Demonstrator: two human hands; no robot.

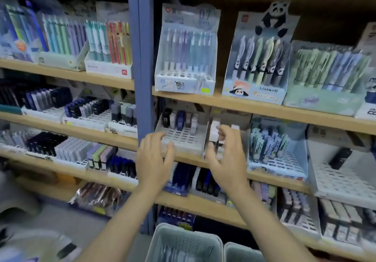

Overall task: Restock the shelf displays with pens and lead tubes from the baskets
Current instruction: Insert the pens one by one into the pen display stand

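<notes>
Two hands reach forward to the second shelf from the top, both arms stretched out from the near edge. The left hand (153,160) is spread, fingers relaxed and slightly bent, its fingertips at the front edge of a white slotted display tray (183,137) that holds a few lead tubes (180,119) at its far end. The right hand (228,156) is raised just beside it, fingers curled loosely in front of the neighbouring white tray (213,131); blur hides whether it pinches anything. Right of that stands a blue tray of tubes (270,145). On the shelf above, a pen display (186,50) reads "0.7" on its header, and right of it a panda pen display (259,58) carries a panda figure on top; the print along its front is too blurred to read. Near the bottom edge sit two grey perforated baskets (183,243), the left one holding pens.
</notes>
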